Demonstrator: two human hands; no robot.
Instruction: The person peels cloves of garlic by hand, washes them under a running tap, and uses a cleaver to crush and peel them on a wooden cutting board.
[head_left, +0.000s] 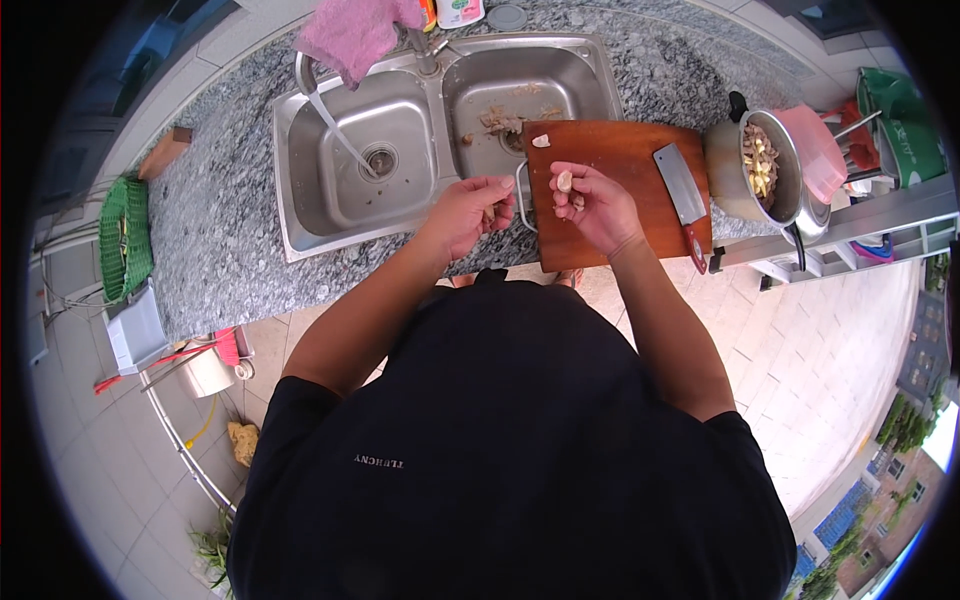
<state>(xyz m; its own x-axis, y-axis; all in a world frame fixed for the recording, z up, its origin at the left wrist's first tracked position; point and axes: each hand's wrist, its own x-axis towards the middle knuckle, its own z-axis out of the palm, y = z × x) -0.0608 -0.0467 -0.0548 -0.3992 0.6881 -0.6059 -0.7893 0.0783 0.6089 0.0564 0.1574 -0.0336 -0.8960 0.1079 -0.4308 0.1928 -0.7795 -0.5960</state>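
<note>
My left hand (474, 216) is above the counter in front of the double sink, its fingers curled around a small brownish piece (489, 214), partly hidden, that I cannot identify. Over the left side of the wooden cutting board (630, 244), my right hand (600, 206) grips a pale piece that looks like a garlic clove (565, 181). Smaller brownish bits (577, 202) show between its fingers. Another pale piece (541, 140) lies near the board's far left corner. A cleaver (681, 187) with a red-brown handle rests along the board's right side.
Water runs from the faucet (305, 73) into the left basin (322, 202); a pink cloth (356, 37) hangs over it. Scraps (501, 122) lie in the right basin. A metal pot (724, 172) of meat pieces and yellow slices stands beside the board. A green basket (124, 240) sits far left.
</note>
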